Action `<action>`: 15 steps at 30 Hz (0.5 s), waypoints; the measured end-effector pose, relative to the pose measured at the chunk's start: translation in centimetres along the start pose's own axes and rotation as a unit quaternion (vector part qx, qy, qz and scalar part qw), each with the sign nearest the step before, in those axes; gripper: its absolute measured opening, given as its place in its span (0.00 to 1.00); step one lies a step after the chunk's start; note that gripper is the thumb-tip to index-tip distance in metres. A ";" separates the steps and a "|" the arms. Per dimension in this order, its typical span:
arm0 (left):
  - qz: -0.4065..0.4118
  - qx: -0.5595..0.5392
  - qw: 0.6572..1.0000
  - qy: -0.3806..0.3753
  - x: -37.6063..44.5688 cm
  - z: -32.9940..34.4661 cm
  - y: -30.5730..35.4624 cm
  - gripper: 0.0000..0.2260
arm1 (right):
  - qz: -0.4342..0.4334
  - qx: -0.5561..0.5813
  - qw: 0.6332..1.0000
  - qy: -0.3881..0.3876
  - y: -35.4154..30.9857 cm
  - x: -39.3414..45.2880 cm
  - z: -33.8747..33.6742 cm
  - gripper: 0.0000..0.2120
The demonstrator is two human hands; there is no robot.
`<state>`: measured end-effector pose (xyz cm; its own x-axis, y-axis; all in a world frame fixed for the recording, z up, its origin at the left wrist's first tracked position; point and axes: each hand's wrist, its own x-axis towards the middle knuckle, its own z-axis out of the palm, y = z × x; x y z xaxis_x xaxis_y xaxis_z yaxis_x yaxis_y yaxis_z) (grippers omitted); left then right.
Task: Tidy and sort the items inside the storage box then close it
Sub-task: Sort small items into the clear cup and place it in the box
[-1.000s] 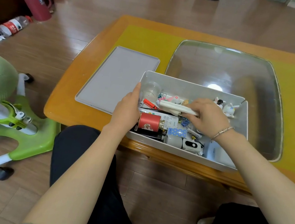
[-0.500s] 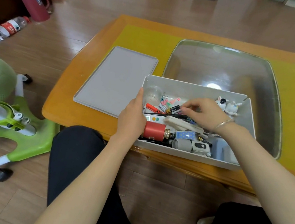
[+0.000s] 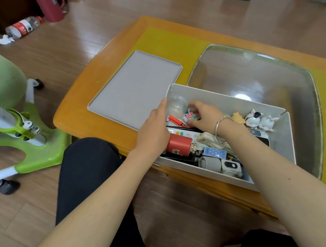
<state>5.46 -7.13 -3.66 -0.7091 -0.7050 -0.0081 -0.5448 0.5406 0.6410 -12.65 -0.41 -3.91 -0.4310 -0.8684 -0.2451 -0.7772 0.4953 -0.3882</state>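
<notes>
The open grey storage box (image 3: 222,95) stands at the table's near edge, and its flat grey lid (image 3: 135,89) lies to its left. My left hand (image 3: 154,130) grips the box's left wall, beside a red cylinder (image 3: 179,144). Reaching into the far left corner, my right hand (image 3: 203,115) curls its fingers round small colourful clips (image 3: 191,116), next to a clear cup (image 3: 175,105) and an orange marker (image 3: 175,120). Small animal figurines (image 3: 260,120) stand in the far right corner. A blue card pack (image 3: 214,152) and a grey device (image 3: 220,164) lie along the near wall.
The wooden table has a glass inset (image 3: 260,79) behind the box and yellow matting. A green chair base (image 3: 24,134) stands on the floor to the left. A red jug (image 3: 48,2) and a plastic bottle (image 3: 22,27) are at far left. My knees sit under the table's edge.
My right hand has let go of the long white case, which now lies in the box. The hand has moved left to the colourful clips in the far corner. My left hand has stayed on the box wall.
</notes>
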 end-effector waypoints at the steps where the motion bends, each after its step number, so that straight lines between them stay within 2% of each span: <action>1: 0.003 -0.003 1.000 0.005 0.0 0.0 0.1 0.33 | -0.001 0.015 1.000 0.004 0.1 -0.1 0.0 0.29; 7: 0.093 0.104 0.989 0.047 1.9 -0.3 0.6 0.27 | -0.011 0.021 0.999 0.023 -0.1 0.2 0.1 0.22; 11: 0.126 0.195 0.973 -0.011 4.8 -1.0 0.8 0.27 | -0.024 0.032 0.999 0.035 0.0 -0.1 0.2 0.16; 15: 0.130 0.270 0.952 -0.058 6.4 -0.9 1.4 0.26 | -0.031 0.035 0.998 0.030 0.1 -0.3 0.0 0.16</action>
<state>0.55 -11.33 -2.08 -0.8792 -0.4764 -0.0083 -0.4725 0.8694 0.1445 -12.55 -0.09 -3.90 -0.4106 -0.8966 -0.1657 -0.7706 0.4384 -0.4626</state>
